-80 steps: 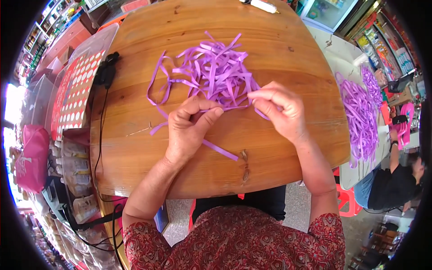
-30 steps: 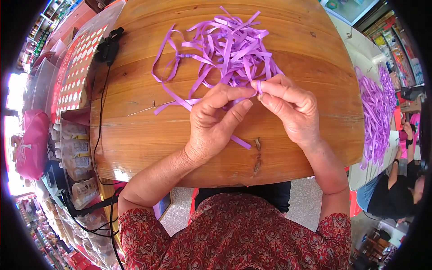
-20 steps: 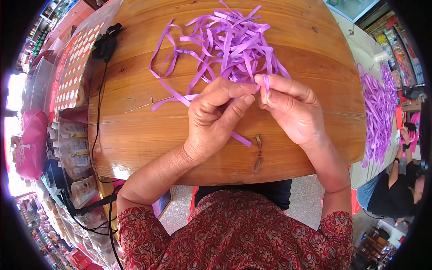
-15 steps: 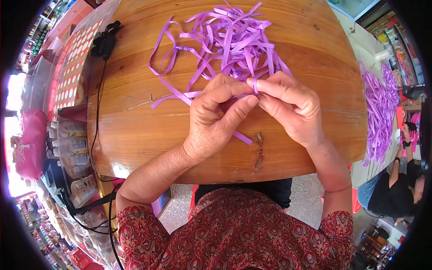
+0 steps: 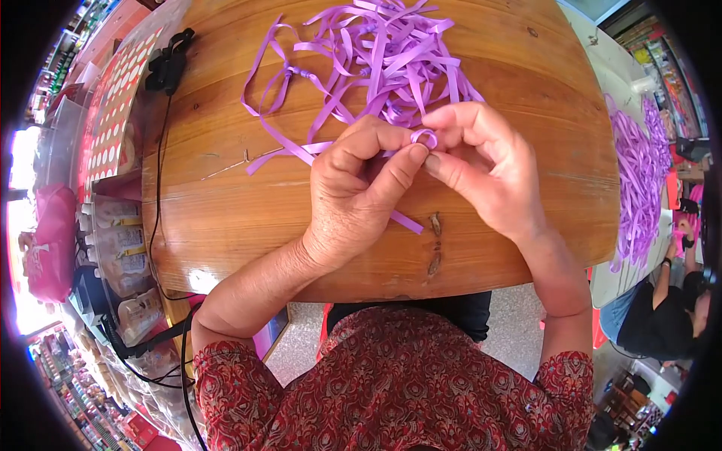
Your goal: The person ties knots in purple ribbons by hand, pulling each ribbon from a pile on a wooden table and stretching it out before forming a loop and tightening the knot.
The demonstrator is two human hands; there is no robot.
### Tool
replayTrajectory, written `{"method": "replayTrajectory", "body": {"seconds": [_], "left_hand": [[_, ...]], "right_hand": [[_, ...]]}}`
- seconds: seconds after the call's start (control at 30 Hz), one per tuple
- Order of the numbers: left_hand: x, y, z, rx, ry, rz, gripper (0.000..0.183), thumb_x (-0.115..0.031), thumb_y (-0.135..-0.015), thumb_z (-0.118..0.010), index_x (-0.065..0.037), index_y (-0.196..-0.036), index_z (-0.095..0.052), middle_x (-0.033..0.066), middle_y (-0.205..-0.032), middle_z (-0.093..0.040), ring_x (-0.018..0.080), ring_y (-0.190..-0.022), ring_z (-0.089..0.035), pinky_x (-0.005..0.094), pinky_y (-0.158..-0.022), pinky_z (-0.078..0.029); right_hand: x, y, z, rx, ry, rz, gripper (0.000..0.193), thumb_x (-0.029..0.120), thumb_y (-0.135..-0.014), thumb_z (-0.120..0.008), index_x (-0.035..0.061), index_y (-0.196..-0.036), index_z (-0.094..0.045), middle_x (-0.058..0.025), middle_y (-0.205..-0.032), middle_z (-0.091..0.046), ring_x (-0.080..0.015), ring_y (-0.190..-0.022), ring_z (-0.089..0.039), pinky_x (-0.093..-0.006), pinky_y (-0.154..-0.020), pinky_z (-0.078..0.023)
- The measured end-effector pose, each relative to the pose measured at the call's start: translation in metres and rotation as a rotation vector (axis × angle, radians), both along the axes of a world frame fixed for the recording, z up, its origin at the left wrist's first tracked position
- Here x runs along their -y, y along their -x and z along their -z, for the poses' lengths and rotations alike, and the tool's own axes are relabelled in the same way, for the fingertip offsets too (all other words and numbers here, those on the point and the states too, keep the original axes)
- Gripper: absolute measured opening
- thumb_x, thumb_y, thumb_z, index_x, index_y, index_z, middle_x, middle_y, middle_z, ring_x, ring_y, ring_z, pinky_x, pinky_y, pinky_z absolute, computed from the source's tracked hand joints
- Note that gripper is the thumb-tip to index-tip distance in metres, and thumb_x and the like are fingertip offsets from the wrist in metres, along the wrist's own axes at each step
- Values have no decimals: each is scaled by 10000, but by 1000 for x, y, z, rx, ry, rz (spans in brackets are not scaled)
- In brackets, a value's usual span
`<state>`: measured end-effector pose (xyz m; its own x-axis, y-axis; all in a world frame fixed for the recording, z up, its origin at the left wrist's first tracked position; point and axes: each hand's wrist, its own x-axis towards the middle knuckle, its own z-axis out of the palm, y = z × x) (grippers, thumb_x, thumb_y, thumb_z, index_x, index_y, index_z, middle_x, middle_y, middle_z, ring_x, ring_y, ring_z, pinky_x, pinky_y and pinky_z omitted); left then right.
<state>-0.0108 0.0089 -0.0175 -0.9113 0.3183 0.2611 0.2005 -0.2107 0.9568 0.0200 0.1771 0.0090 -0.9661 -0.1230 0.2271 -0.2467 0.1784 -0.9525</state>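
My left hand (image 5: 353, 192) and my right hand (image 5: 489, 169) are close together over the middle of the wooden table (image 5: 226, 218). The fingertips of both hands touch. They pinch a thin purple ribbon strip (image 5: 423, 136), which curls into a little loop right between my thumbs. So both hands are shut tight on that one strip. One end of it pokes out under my left hand (image 5: 406, 222) and lies flat on the wood.

I think this ribbon is very light and very soft. It bends any way I push it. It looks smooth and a bit shiny, so it may slip if I hold it loosely. The best place to hold it is right next to the loop, with a thumb and a finger on each side, pressing on the flat faces. Pulling too hard could crease it.

Just past my fingers is a big messy pile of purple ribbons (image 5: 383, 60), all the same colour, crossing over each other. A few long ones trail off to the left.

Further left, a black cable (image 5: 154, 218) runs down the table edge, next to a red and white dotted sheet (image 5: 113, 113). Far to the right there is another heap of purple ribbons (image 5: 639, 173) on a different table, where another person in black (image 5: 662, 316) sits.
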Motion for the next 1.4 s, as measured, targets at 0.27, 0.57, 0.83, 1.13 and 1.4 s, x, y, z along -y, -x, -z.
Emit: {"method": "replayTrajectory", "body": {"seconds": [0.27,0.57,0.83,1.13,1.4], "left_hand": [[5,3,-1,118,-49,152,51,22,-854,-632,0,-896,-650,9,-861,-577,71,-803,-528,201,-721,-418],[10,6,-5,-67,208,90,20,-2,-826,-664,-1,-846,-661,-18,-741,-545,56,-666,-456,219,-591,-380],[14,14,-16,510,91,386,91,-58,-831,-696,-25,-905,-654,-29,-811,-619,34,-734,-534,184,-650,-438],[12,11,-11,309,156,248,86,-54,-844,-666,-28,-909,-616,-53,-784,-580,0,-699,-507,144,-623,-417],[9,5,-16,317,42,182,71,-53,-853,-645,-30,-900,-596,-64,-761,-549,-15,-667,-482,134,-581,-401]], "right_hand": [[-6,4,-3,-353,-450,-48,298,-48,-759,-645,-23,-1055,-620,-74,-852,-603,-191,-764,-574,-295,-726,-444],[-2,-6,-9,-844,-831,76,378,86,-610,-660,-10,-975,-680,-33,-766,-577,-187,-665,-518,-335,-666,-405],[-18,5,-7,-832,-730,-91,356,112,-621,-684,-6,-957,-690,-41,-775,-599,-181,-680,-538,-310,-626,-416],[-17,14,2,-679,-571,7,293,34,-639,-765,11,-915,-668,-58,-772,-618,-202,-665,-553,-314,-614,-426],[-11,8,-4,-520,-381,-24,193,-26,-701,-749,-9,-860,-641,-87,-773,-626,-200,-688,-582,-289,-618,-460]]}}
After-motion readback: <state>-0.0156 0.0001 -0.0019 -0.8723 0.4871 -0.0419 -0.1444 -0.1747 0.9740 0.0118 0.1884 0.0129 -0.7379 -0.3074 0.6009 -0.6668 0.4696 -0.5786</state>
